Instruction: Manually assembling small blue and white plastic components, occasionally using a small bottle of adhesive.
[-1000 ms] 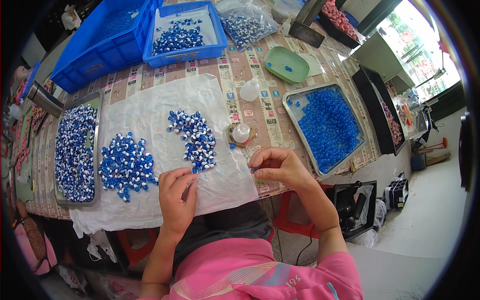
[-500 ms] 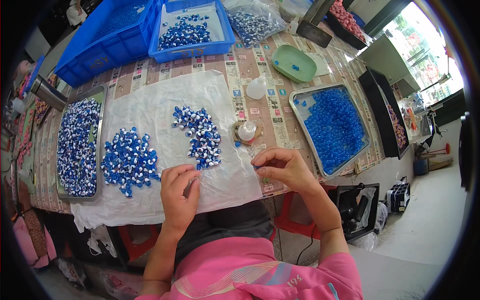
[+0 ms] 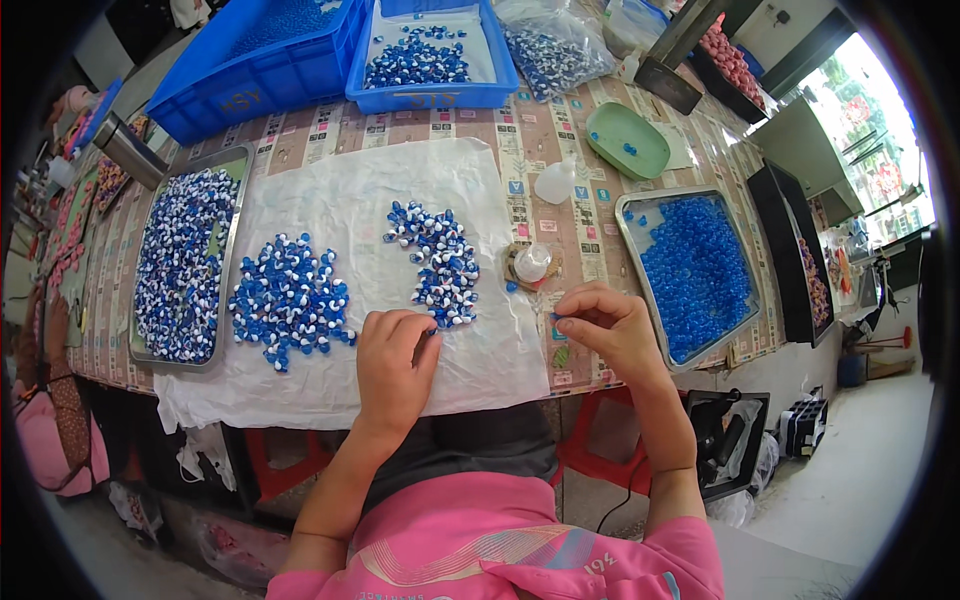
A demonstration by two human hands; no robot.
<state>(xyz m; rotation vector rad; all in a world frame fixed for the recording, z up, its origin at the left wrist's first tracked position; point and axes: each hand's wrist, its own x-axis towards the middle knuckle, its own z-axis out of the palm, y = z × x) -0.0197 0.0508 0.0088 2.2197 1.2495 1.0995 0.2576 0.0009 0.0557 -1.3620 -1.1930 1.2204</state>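
Remotely, I have left hand [image 3: 397,365] pinched tight on dark blue piece [image 3: 432,331], blue-white pile [image 3: 446,285] just beyond; right hand [image 3: 622,335] pinching blue bead [image 3: 556,317], metal tray [image 3: 718,345] rightward.

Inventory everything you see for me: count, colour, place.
White sheet: one, white, on table, near side.
Bead piles: two, blue-and-white, on sheet.
Metal trays: two, silver, flanking sheet.
Loose beads: many, blue, in right tray.
Blue crates: two, blue, back left.
Clear bag: one, transparent, right of crates.
Green dish: one, green, back right.
White bottle: one, white, near dish.
Small container: one, whitish, near sheet's edge.
Black trays: at least two, black, right side.
Left hand: one, bare, near right pile, pinching dark piece.
Right hand: one, bare, left of right tray, pinching blue piece.
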